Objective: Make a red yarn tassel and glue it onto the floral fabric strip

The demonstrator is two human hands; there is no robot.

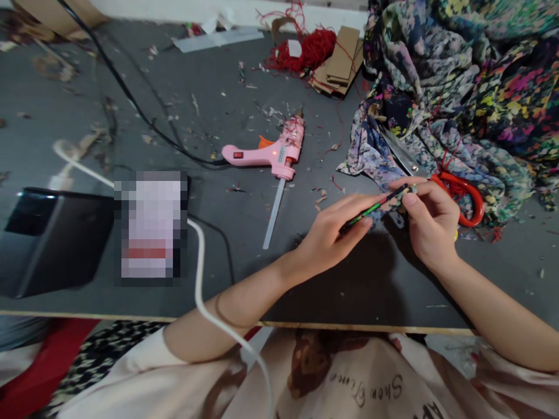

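Between my two hands is a thin, flat piece with a dark, multicoloured floral pattern, seen nearly edge-on and tilted. My left hand is closed on its lower left end, fingers above and thumb below. My right hand pinches its upper right end between thumb and fingers. Just behind my right hand lie scissors with red handles, their blades on floral fabric. A pink glue gun with a clear glue stick lies left of my hands, its small light lit orange.
Red yarn and brown cardboard pieces lie at the back. A pixelated phone-like object and a dark device are at left. A white cable crosses over my left forearm. Scraps litter the grey table.
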